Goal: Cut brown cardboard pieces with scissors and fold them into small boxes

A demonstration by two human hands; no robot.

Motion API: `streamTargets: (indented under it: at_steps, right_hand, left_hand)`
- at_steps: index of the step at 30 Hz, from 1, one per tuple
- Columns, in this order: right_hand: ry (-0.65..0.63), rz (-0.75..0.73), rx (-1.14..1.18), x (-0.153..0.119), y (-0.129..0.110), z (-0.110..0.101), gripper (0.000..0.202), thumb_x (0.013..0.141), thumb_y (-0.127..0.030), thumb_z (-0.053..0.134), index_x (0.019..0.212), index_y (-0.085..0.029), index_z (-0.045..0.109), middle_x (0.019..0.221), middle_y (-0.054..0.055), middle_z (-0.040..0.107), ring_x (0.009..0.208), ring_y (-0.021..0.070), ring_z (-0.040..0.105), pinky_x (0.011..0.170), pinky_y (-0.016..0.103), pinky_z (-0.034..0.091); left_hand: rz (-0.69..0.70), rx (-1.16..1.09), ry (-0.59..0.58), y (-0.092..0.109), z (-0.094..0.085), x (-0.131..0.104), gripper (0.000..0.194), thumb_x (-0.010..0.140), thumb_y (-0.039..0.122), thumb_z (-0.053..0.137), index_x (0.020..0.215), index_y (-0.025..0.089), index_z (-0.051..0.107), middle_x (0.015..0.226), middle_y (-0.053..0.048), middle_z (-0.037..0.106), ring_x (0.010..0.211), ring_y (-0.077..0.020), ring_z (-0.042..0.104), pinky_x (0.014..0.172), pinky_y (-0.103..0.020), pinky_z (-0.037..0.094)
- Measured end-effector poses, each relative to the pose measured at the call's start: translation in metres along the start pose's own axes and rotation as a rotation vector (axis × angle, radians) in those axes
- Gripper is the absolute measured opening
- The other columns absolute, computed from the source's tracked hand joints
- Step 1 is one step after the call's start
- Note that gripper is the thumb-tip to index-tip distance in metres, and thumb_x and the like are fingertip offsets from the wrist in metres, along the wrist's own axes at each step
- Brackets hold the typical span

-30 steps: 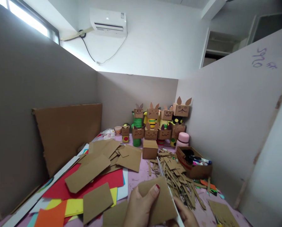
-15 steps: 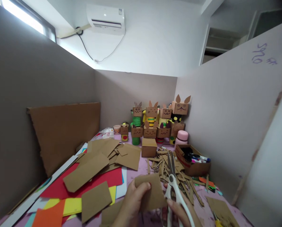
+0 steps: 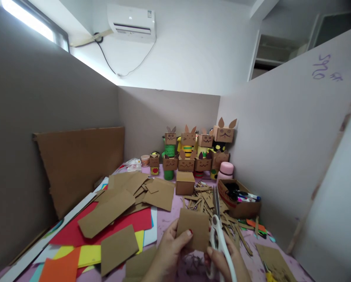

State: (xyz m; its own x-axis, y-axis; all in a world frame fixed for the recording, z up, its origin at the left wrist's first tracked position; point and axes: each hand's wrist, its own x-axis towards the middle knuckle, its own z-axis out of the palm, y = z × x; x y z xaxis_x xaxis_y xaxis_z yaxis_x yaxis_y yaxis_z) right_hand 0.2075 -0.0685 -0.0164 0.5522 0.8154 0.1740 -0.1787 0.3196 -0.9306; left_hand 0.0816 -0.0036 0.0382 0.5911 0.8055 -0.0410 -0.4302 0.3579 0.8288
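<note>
My left hand (image 3: 173, 246) is closed on a small square of brown cardboard (image 3: 194, 229), thumb on its front face and fingers behind. Just right of it, my right hand (image 3: 225, 256) grips a pair of scissors (image 3: 220, 237) by white handles. The scissors' blades point up and away, nearly together, beside the cardboard's right edge with no card between them. Right-hand fingertips sit close to that edge; whether they touch it is unclear. Behind the blades lies a heap of narrow cardboard strips (image 3: 203, 199).
Cardboard sheets (image 3: 106, 213) and coloured paper (image 3: 88, 254) cover the left side. A closed cardboard box (image 3: 185, 184) stands before rows of cardboard animal figures (image 3: 187, 162). To the right are a pen box (image 3: 242, 207), a pink bottle (image 3: 226, 170) and a yellow-handled tool (image 3: 270, 276).
The cardboard square has moved up and right and now sits straighter. The scissors' blades have come closer together, and the scissors stand slightly more upright.
</note>
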Motion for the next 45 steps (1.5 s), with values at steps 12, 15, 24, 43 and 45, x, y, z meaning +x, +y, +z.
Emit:
streamTargets:
  at_steps: [12, 15, 24, 43, 45]
  right_hand:
    - [0.081, 0.014, 0.027, -0.005, -0.022, 0.003, 0.060, 0.053, -0.052, 0.080, 0.099, -0.019, 0.060, 0.069, 0.004, 0.071, 0.063, 0.0230, 0.067, 0.054, 0.027, 0.053]
    - [0.128, 0.013, 0.015, -0.004, -0.022, 0.002, 0.061, 0.048, -0.049, 0.083, 0.096, -0.018, 0.062, 0.077, 0.007, 0.073, 0.068, 0.0250, 0.067, 0.058, 0.030, 0.054]
    - [0.093, 0.016, -0.004, 0.003, -0.030, -0.002, 0.055, 0.049, -0.045, 0.084, 0.093, -0.018, 0.062, 0.062, 0.001, 0.068, 0.057, 0.0200, 0.065, 0.054, 0.028, 0.054]
    - [-0.151, 0.154, -0.135, -0.004, -0.003, 0.006, 0.055, 0.057, -0.050, 0.077, 0.094, -0.013, 0.058, 0.044, -0.007, 0.057, 0.036, 0.0088, 0.051, 0.038, 0.019, 0.042]
    - [-0.126, 0.132, -0.140, -0.005, -0.003, 0.008, 0.056, 0.056, -0.053, 0.076, 0.093, -0.014, 0.060, 0.043, -0.006, 0.056, 0.035, 0.0098, 0.051, 0.038, 0.021, 0.043]
  left_hand:
    - [-0.024, 0.285, -0.106, 0.011, -0.006, 0.000, 0.044, 0.055, 0.012, 0.066, 0.099, 0.013, 0.066, 0.080, -0.006, 0.072, 0.071, -0.0206, 0.063, 0.063, -0.026, 0.047]
    - [-0.058, 0.239, -0.131, 0.010, -0.005, -0.002, 0.039, 0.063, 0.026, 0.071, 0.099, 0.015, 0.067, 0.084, -0.009, 0.072, 0.075, -0.0213, 0.064, 0.063, -0.027, 0.047]
    - [-0.004, 0.194, -0.223, 0.009, -0.010, 0.002, 0.028, 0.061, 0.014, 0.071, 0.089, 0.013, 0.065, 0.084, -0.009, 0.072, 0.078, -0.0222, 0.066, 0.071, -0.029, 0.047]
    - [0.064, -0.105, 0.205, 0.017, -0.001, 0.001, 0.043, 0.074, 0.011, 0.058, 0.116, 0.023, 0.052, 0.108, -0.005, 0.070, 0.094, -0.0178, 0.066, 0.082, -0.028, 0.049]
    - [0.091, -0.119, 0.202, 0.015, -0.002, 0.003, 0.042, 0.072, 0.011, 0.060, 0.113, 0.021, 0.053, 0.103, -0.006, 0.071, 0.092, -0.0184, 0.067, 0.081, -0.029, 0.050]
